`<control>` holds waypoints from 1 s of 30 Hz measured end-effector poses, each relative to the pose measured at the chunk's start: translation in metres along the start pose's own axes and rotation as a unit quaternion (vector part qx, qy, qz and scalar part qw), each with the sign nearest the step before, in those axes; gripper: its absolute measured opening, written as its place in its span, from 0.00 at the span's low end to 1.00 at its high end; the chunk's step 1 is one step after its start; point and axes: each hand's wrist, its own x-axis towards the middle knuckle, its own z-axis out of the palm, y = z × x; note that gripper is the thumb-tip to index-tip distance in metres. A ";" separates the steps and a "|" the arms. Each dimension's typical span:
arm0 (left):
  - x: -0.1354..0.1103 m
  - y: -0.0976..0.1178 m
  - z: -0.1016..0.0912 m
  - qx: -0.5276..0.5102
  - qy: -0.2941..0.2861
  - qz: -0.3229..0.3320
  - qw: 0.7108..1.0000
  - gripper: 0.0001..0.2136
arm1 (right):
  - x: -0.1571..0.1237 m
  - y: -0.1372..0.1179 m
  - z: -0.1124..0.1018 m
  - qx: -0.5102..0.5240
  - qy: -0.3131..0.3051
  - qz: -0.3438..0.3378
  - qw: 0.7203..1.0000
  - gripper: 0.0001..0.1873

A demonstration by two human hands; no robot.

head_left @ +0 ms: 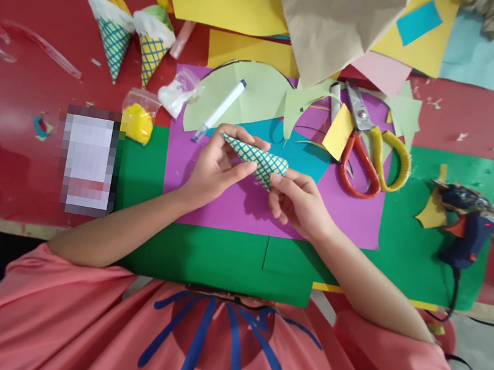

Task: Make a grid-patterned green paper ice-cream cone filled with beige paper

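Note:
A small paper cone (256,156), pale green with a blue crisscross pattern, lies sideways between my two hands, its tip toward the left. The fingers of my left hand (219,168) wrap around the tip half, with the thumb pressed on its side. My right hand (299,200) pinches the wide end between thumb and fingers. Under the hands is a purple sheet (224,206) with a blue paper piece (308,157) on it. A white marker (219,111) rests just beyond my left hand, on a pale green paper piece (257,95).
Scissors (362,147) with red and yellow handles lie right of the hands. A glue gun (474,229) with a cord sits farther right on green paper (427,266). Decorated cones (113,39), a bag of yellow clay (137,122) and a blurred-out phone-like object (90,159) are at left.

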 end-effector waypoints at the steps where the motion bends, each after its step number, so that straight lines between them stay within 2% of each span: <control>1: 0.000 0.001 0.000 -0.001 -0.005 0.000 1.000 0.15 | 0.000 0.000 0.000 0.014 -0.004 0.009 1.000 0.14; 10: -0.001 0.003 0.001 -0.001 -0.021 -0.005 1.000 0.15 | 0.002 -0.003 0.000 0.062 -0.040 0.060 0.995 0.17; 30: 0.001 0.003 0.000 -0.014 -0.031 -0.001 0.999 0.14 | 0.002 -0.006 -0.004 0.062 -0.058 0.073 0.994 0.20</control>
